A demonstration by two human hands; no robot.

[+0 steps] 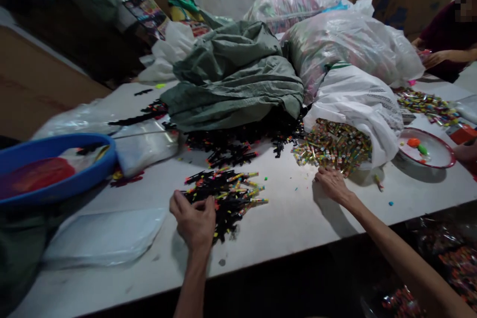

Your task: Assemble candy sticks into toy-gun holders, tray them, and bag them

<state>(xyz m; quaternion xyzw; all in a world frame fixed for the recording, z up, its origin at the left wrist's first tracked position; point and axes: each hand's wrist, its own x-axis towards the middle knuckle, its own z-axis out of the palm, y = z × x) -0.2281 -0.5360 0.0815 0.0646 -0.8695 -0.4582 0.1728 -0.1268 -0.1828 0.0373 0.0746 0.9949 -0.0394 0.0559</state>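
My left hand [196, 218] is closed at the near-left edge of a heap of black plastic toy guns [219, 198], its thumb and fingers bent round one of the black pieces. Several guns in this heap have colourful candy-filled tubes [257, 200] sticking out to the right. My right hand [331, 184] rests at the front edge of a spill of small candy-filled tubes [335, 144], fingers drawn together; what lies under the fingertips is hidden. The tubes pour from the mouth of a white sack [357, 94]. More black toy guns [231, 151] spill from a dark green sack [238, 79].
A blue basin [108, 159] and stacked clear bags [108, 236] lie on the left of the white table [286, 228]. Large filled plastic bags [346, 44] stand behind. At right are a red-rimmed plate [432, 156] and another person's hands [439, 58]. Filled packets [460, 268] lie below the table.
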